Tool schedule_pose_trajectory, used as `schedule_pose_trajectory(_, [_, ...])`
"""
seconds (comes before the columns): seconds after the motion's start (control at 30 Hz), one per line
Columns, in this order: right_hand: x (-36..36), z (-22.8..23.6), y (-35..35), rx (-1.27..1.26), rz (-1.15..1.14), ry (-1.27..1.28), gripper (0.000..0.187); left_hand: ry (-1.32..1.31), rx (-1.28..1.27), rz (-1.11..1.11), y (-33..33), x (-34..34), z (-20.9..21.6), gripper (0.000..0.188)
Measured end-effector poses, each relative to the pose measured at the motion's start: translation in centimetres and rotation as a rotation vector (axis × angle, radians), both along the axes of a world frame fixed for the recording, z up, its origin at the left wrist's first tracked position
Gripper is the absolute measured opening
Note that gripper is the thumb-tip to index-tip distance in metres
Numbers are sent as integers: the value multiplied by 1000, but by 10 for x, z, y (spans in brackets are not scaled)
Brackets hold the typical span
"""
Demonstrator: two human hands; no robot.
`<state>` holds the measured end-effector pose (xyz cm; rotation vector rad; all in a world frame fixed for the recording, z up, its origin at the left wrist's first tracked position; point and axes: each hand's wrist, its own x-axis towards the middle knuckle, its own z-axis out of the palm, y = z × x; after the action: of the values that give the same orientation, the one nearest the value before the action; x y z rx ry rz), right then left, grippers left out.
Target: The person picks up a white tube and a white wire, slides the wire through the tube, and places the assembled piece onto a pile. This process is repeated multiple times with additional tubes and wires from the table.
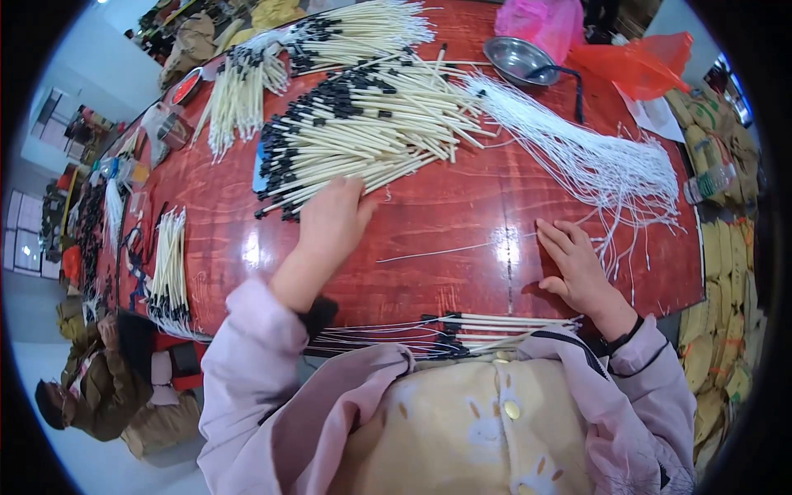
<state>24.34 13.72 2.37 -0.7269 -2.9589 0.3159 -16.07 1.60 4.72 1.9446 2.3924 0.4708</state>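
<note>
My left hand (pixel 330 223) reaches forward over the red table (pixel 445 206), its fingertips touching the near edge of a big pile of cream sticks with black tips (pixel 363 124). My right hand (pixel 577 264) lies flat on the table with fingers apart, holding nothing, beside the loose ends of a bundle of white strings (pixel 594 161). One single white string (pixel 445 249) lies between my hands. A few finished sticks with strings (pixel 487 323) lie along the table's near edge, by my chest.
More stick piles lie at the back (pixel 355 29), back left (pixel 239 91) and near left (pixel 169 264). A metal bowl (pixel 518 59) and pink and orange plastic bags (pixel 635 62) stand at the far right. A person in brown (pixel 91 388) sits lower left.
</note>
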Motion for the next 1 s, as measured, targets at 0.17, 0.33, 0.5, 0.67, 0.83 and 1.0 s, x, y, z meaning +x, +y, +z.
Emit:
schedule_pose_trajectory(0.17, [-2, 1, 0, -12, 5, 43, 94, 299, 232, -207, 53, -42, -16, 17])
schedule_pose_trajectory(0.33, [-1, -3, -4, 4, -34, 73, 93, 415, 243, -306, 70, -53, -20, 19])
schedule_pose_trajectory(0.5, [-3, -6, -4, -2, -18, 91, 91, 409, 497, -411, 64, -45, -4, 16])
schedule_pose_trajectory(0.67, [-6, -7, -6, -20, -29, 153, 86, 266, 497, -432, 35, -12, 12, 17])
schedule_pose_trajectory(0.83, [-5, -10, -1, -3, -15, 149, 84, 77, 471, -369, -10, 7, 0, 18])
schedule_pose_trajectory(1.0, [-2, -13, -4, 17, -26, 168, 81, -121, 404, -300, -49, 14, -16, 19])
